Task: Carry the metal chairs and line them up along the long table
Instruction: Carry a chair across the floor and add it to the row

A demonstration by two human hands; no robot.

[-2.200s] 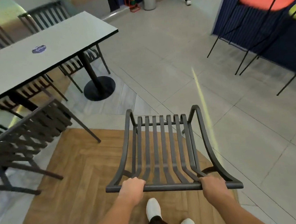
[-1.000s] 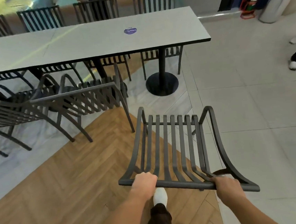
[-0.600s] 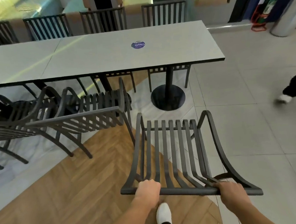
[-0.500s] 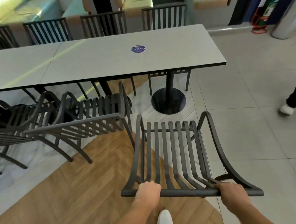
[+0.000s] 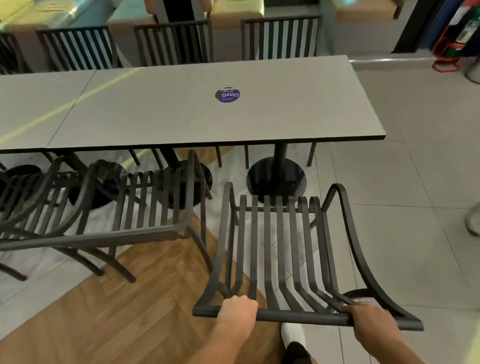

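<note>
The left hand is curled tight around the top rail of the carried metal chair, its fingers wrapped over the bar near the left end; the right hand is likewise clenched on the same rail near the right end, knuckles up; both bare forearms reach in from the bottom edge. The chair hangs in front of the person with its slatted back towards the camera and its seat pointing at the counter, short of the near edge and close to the counter's right end; the round black pedestal base shows just past the front of the seat.

Just to the left, a second metal chair already stands at the near edge, its right side close beside the carried one, though I cannot tell whether they touch; more dark chairs overlap further left. Along the far side a row of slatted chair backs rises behind the counter; a round blue sticker lies on the grey top.

Below, a white shoe rests where wood flooring meets pale tile; at the right edge another person's shoe is on the tile; a red fire extinguisher stand sits in the far right corner.
</note>
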